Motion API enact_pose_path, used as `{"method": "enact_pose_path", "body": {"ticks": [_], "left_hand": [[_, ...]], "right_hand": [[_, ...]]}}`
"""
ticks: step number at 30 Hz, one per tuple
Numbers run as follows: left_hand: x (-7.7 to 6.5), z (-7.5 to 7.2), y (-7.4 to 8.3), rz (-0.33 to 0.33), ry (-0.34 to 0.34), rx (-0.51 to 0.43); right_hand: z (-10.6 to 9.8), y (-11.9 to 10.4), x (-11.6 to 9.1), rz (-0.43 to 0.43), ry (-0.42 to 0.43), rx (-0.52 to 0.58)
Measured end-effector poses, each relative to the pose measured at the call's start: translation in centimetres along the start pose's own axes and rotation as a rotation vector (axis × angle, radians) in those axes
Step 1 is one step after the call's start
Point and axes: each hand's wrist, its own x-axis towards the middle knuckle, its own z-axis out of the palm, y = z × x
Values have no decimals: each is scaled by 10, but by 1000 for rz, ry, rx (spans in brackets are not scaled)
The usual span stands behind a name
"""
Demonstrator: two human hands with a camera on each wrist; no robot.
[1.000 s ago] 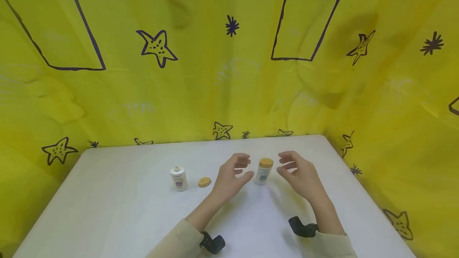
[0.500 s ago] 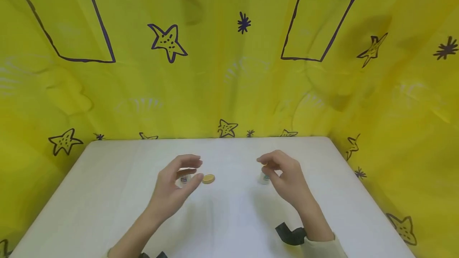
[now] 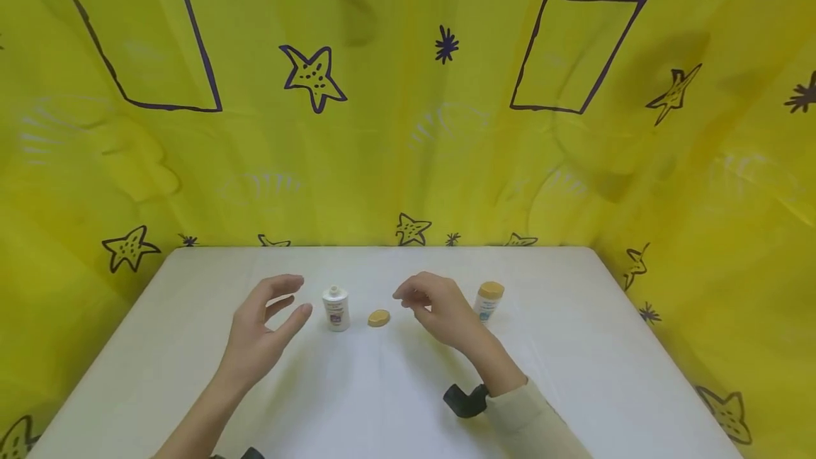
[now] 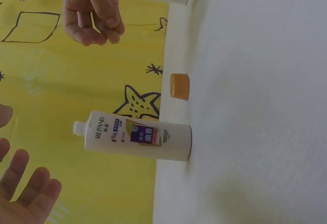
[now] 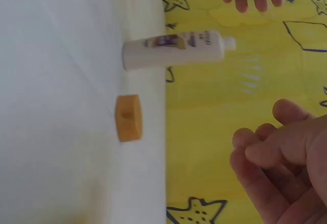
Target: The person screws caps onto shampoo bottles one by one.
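Note:
A white bottle (image 3: 336, 310) with a purple label and a bare neck stands upright left of the table's middle. Just right of it lies its loose gold cap (image 3: 379, 318), orange-looking in the right wrist view. My left hand (image 3: 263, 331) hovers left of the bottle, thumb and fingers spread apart, touching nothing. Near the cap, above the table, is my right hand (image 3: 443, 309); its fingers are loosely bent and hold nothing in the right wrist view. A second white bottle (image 3: 488, 303), with a blue label and its gold cap on, stands behind the right hand, which hides its lower part.
The white table (image 3: 376, 402) reaches back to a yellow curtain (image 3: 376, 161) printed with dark stars and frames. A dark wrist camera mount (image 3: 465, 401) sits at the right cuff.
The left hand has moved left, past the uncapped bottle. My right hand has left the capped bottle and moved left toward the loose cap. The view has shifted slightly; both bottles still stand.

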Motion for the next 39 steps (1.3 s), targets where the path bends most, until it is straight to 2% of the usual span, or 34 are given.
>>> {"method": "enact_pose_path", "body": {"ticks": [5, 11, 15, 18, 24, 29, 33, 36, 39], "left_hand": [[-2, 4, -11, -93, -55, 13], [-5, 13, -24, -216, -164, -3], [-6, 22, -30, -268, -229, -31], [-6, 26, -32, -282, -247, -47], [-5, 29, -36, -290, -255, -69], [-2, 35, -45, -351, -294, -92], [1, 41, -53, -401, -324, -72], [2, 44, -58, -406, -335, -43], [3, 47, -61, -404, -339, -24]], "right_hand": [[21, 4, 8, 50, -124, -61], [43, 7, 12, 150, -268, -144], [53, 8, 13, 200, -319, -192], [56, 8, 13, 213, -310, -237], [61, 7, 15, 181, -273, -272], [66, 9, 16, 158, -263, -294], [68, 10, 17, 110, -249, -325], [69, 13, 17, 70, -239, -379], [70, 16, 18, 73, -245, -405]]}}
